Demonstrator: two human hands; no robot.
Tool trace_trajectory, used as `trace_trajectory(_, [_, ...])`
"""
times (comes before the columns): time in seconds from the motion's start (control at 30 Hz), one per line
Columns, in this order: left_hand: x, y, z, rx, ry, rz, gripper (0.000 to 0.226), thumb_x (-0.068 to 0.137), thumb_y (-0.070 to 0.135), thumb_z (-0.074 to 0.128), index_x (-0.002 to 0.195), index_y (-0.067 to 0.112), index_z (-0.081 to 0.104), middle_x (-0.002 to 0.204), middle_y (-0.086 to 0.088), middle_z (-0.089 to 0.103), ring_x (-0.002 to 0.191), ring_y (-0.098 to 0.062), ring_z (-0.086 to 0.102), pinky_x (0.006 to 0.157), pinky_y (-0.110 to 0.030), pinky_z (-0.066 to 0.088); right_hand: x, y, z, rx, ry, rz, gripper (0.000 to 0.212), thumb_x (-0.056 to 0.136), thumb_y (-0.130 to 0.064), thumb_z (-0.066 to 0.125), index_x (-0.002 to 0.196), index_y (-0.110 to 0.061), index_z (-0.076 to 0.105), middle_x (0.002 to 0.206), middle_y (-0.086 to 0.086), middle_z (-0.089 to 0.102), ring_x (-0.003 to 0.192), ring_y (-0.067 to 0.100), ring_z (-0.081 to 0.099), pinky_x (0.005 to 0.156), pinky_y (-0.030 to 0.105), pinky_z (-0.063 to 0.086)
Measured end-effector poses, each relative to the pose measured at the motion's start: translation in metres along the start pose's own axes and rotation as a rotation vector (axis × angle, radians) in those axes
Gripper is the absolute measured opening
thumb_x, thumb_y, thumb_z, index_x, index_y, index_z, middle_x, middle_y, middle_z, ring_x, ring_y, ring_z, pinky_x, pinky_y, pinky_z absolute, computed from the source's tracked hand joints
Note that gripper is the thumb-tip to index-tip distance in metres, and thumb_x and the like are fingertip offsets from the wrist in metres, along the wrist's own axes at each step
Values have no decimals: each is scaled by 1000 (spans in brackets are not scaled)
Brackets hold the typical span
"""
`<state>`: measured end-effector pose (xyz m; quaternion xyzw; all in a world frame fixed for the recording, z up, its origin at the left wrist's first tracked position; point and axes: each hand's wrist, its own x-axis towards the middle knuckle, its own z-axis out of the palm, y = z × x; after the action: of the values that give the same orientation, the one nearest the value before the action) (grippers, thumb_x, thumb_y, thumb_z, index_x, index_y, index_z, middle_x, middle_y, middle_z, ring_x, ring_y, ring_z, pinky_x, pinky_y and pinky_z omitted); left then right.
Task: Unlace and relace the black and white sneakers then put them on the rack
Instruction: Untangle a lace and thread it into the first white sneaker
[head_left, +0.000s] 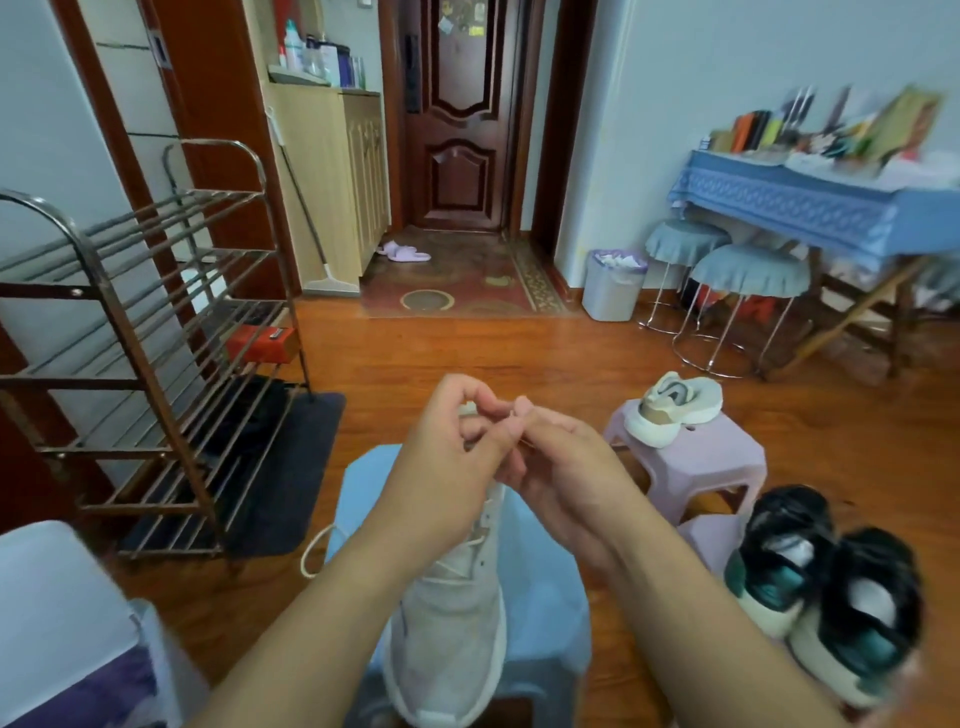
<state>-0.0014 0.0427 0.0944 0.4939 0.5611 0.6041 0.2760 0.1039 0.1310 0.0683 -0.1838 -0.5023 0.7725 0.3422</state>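
Observation:
A pale grey-white sneaker (451, 618) lies on a light blue stool (540, 587) in front of me, toe toward me. Above its far end both hands work the cream lace (315, 551). My left hand (441, 467) pinches the lace near its tip with curled fingers. My right hand (558, 473) meets it, fingertips pinching the same spot. A loop of lace hangs off the stool's left side. The matching pale sneaker (670, 408) sits on a lilac stool (696, 462). A black, teal and white pair (826, 597) stands at the lower right. The metal shoe rack (140, 332) is at the left.
A red box (260, 343) lies on a rack shelf, and a dark mat (291, 467) is under the rack. Two cushioned round stools (748, 280), a lined bin (615, 283) and a blue-clothed table (810, 208) stand at the right. Wooden floor lies between.

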Motion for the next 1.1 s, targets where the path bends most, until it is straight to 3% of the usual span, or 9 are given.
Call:
trace_trajectory(0.07, [3, -1, 5, -53, 6, -55, 22, 99, 17, 62, 108, 5, 46, 66, -15, 68, 55, -16, 53, 54, -22, 42, 1, 3, -8, 90, -45, 27, 37, 96, -30, 66, 106, 6, 71, 102, 26, 57, 104, 33, 50, 103, 42, 50])
trace_trajectory(0.17, [8, -2, 1, -128, 10, -147, 18, 101, 15, 60, 115, 11, 50, 62, -3, 66, 41, -5, 47, 43, -13, 35, 2, 10, -16, 110, -65, 37, 43, 92, -26, 70, 116, 9, 65, 101, 21, 44, 111, 34, 38, 108, 45, 41])
trace_trajectory(0.27, [8, -7, -9, -69, -44, -175, 17, 102, 20, 59, 119, 19, 57, 68, 3, 72, 44, -3, 50, 44, -16, 38, 0, 7, -9, 28, 6, 6, 19, 89, -25, 73, 95, -7, 75, 84, 11, 59, 100, 30, 48, 95, 37, 45])
trace_trajectory(0.37, [10, -27, -38, 212, 173, -134, 12, 100, 31, 61, 112, 31, 62, 91, 8, 75, 78, -7, 67, 65, -24, 48, 8, -3, -9, 210, 170, -8, 21, 100, -20, 55, 85, -11, 67, 90, 10, 71, 93, 24, 66, 93, 40, 53])
trace_trajectory(0.47, [3, -51, -64, 439, 166, -301, 28, 93, 37, 70, 117, 37, 56, 85, 8, 63, 71, -11, 61, 62, -27, 45, 20, -19, -18, 375, 302, -28, 27, 107, -20, 43, 83, -14, 55, 69, 5, 58, 59, 17, 59, 60, 32, 57])
trace_trajectory(0.57, [-7, -68, -58, 433, -46, -456, 57, 88, 44, 75, 134, 50, 42, 82, 1, 56, 62, -9, 54, 57, -22, 40, 29, -21, -19, -231, 271, -8, 23, 103, -22, 48, 82, -17, 57, 63, -2, 38, 46, 9, 32, 41, 22, 29])
trace_trajectory(0.7, [-1, -81, -55, 340, -72, -387, 71, 87, 34, 79, 144, 53, 41, 73, 2, 49, 56, -2, 49, 55, -15, 38, 41, -14, 6, -1542, -157, -47, 25, 91, -49, 65, 84, -26, 69, 72, -12, 60, 65, 6, 56, 56, 26, 42])
trace_trajectory(0.83, [2, -84, -57, 320, -118, -377, 60, 85, 32, 81, 137, 45, 53, 68, 3, 45, 48, -1, 42, 47, -13, 33, 49, -2, 29, -1938, -352, -119, 20, 92, -38, 64, 97, -21, 70, 95, 5, 65, 86, 29, 63, 66, 35, 48])
trace_trajectory(1.1, [1, -87, -59, 324, -148, -364, 48, 91, 39, 74, 130, 56, 50, 67, 4, 51, 47, -1, 46, 47, -16, 36, 49, -27, 8, -1232, -159, 140, 26, 96, -31, 65, 76, -16, 71, 60, -4, 46, 55, 14, 37, 49, 26, 30])
